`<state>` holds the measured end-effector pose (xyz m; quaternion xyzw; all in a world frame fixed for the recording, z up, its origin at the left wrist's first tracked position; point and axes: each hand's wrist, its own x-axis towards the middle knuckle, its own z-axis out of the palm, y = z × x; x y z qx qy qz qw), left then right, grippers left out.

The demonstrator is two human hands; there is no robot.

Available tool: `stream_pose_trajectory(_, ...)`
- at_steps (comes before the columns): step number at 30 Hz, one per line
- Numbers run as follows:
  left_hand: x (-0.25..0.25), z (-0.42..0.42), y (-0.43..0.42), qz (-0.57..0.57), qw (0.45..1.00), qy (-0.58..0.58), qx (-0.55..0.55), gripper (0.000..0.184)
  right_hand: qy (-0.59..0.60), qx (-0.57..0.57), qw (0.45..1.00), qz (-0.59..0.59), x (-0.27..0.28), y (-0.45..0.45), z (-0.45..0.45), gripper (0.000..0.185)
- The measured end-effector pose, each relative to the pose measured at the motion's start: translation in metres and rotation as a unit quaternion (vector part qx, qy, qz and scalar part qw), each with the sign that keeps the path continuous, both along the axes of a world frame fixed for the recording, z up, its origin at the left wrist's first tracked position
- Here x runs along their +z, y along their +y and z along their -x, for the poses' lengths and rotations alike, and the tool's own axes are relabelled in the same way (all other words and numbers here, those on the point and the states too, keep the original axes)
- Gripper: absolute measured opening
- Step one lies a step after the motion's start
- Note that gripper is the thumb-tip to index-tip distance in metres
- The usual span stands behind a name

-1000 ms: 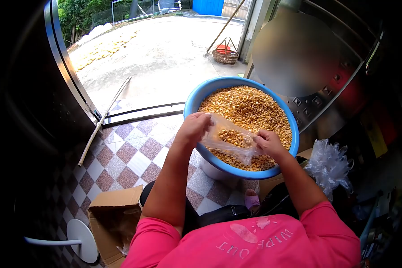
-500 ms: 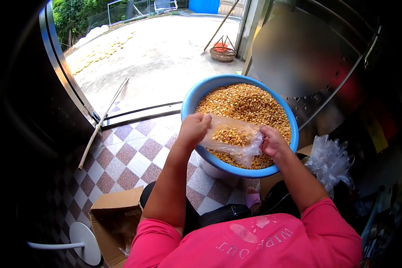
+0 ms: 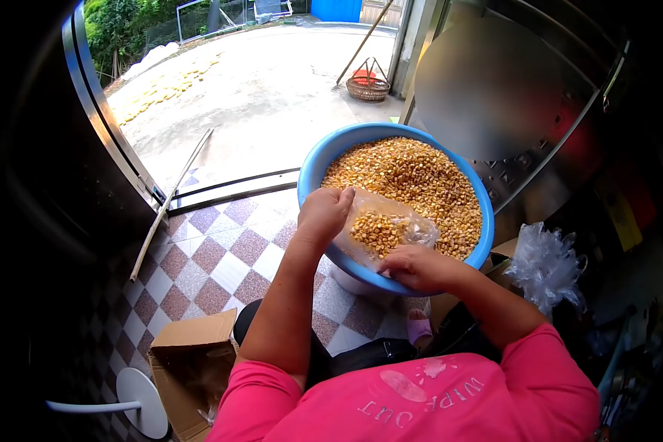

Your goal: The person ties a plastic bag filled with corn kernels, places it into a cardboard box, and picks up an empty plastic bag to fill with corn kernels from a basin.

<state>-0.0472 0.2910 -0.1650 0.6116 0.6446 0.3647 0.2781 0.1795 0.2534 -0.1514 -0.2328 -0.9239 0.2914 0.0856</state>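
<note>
A blue basin [image 3: 313, 166] is heaped with dried yellow corn kernels [image 3: 401, 163]. Over its near side lies a clear plastic bag [image 3: 421, 231] with some kernels inside it. My left hand [image 3: 327, 215] pinches the bag's left upper edge, above the basin's left rim. Closed on the bag's near edge, my right hand [image 3: 415, 267] reaches across the basin's front rim; its fingertips are partly hidden.
Beside my right arm is a bunch of clear plastic bags [image 3: 546, 269]. An open cardboard box [image 3: 191, 333] stands left of my legs, near a white round base [image 3: 141, 404]. A long stick [image 3: 171, 200] leans across the door sill. Outside are a wicker basket [image 3: 367, 90] and a pole.
My right hand has moved from the bag's right end down and left to its near edge. The bag's right end now lies loose on the kernels. My left hand has barely moved.
</note>
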Motion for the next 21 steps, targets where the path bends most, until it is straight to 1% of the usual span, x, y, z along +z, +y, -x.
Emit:
stream_pose_trajectory(1, 0.001, -0.001, 0.0, 0.0, 1.0, 0.0, -0.001, 0.045, 0.0, -0.001, 1.0, 0.0, 0.002, 0.0, -0.001, 0.019)
stream_pose_trajectory(3, 0.003, -0.004, 0.001, -0.013, 0.999, 0.04, -0.001, 0.046, 0.014, -0.016, 0.995, 0.098, 0.006, 0.004, -0.004, 0.016)
stream_pose_trajectory(5, 0.005, -0.006, 0.001, -0.009, 0.999, 0.051, 0.007, 0.045, 0.025, -0.021, 0.992, 0.119, 0.013, 0.018, -0.01, 0.015)
stream_pose_trajectory(6, 0.005, -0.007, 0.001, -0.003, 0.998, 0.061, 0.014, 0.044, 0.085, -0.051, 0.988, 0.118, 0.022, 0.024, -0.011, 0.014)
stream_pose_trajectory(7, 0.005, -0.008, 0.001, -0.002, 0.998, 0.062, 0.014, 0.044, 0.167, -0.136, 0.949, 0.231, 0.016, 0.036, -0.014, 0.013)
stream_pose_trajectory(8, 0.005, -0.008, 0.001, -0.004, 0.998, 0.068, 0.016, 0.045, 0.21, -0.206, 0.915, 0.277, 0.019, 0.053, -0.018, 0.011)
stream_pose_trajectory(9, 0.005, -0.008, 0.001, -0.006, 0.997, 0.074, 0.017, 0.045, 0.242, -0.255, 0.916, 0.193, 0.016, 0.072, -0.019, 0.01)
stream_pose_trajectory(10, 0.006, -0.009, 0.001, -0.007, 0.997, 0.076, 0.017, 0.045, 0.241, -0.297, 0.912, 0.15, 0.002, 0.1, -0.029, 0.009)
stream_pose_trajectory(11, 0.006, -0.01, 0.0, -0.006, 0.997, 0.078, 0.018, 0.045, 0.169, -0.365, 0.915, 0.019, -0.005, 0.119, -0.033, 0.011)
stream_pose_trajectory(12, 0.007, -0.011, 0.0, -0.005, 0.997, 0.081, 0.019, 0.046, 0.089, -0.395, 0.912, -0.074, -0.005, 0.126, -0.032, 0.014)
stream_pose_trajectory(13, 0.007, -0.011, 0.001, -0.006, 0.996, 0.084, 0.019, 0.046, 0.007, -0.418, 0.893, -0.164, -0.007, 0.13, -0.032, 0.017)
stream_pose_trajectory(14, 0.005, -0.01, 0.002, -0.006, 0.997, 0.08, 0.016, 0.046, 0.009, -0.418, 0.893, -0.163, -0.011, 0.131, -0.029, 0.017)
stream_pose_trajectory(16, 0.003, -0.011, 0.003, -0.006, 0.997, 0.079, 0.013, 0.047, -0.172, -0.417, 0.865, -0.221, -0.02, 0.13, -0.018, 0.024)
stream_pose_trajectory(17, 0.003, -0.01, 0.004, -0.007, 0.997, 0.08, 0.016, 0.047, -0.171, -0.416, 0.866, -0.219, -0.023, 0.129, -0.013, 0.024)
stream_pose_trajectory(19, -0.001, -0.011, 0.004, -0.003, 0.996, 0.083, 0.017, 0.047, -0.217, -0.333, 0.901, -0.175, -0.026, 0.122, -0.006, 0.028)
stream_pose_trajectory(21, -0.003, -0.013, 0.007, -0.014, 0.997, 0.066, 0.022, 0.047, -0.225, -0.327, 0.902, -0.17, -0.031, 0.122, -0.007, 0.029)
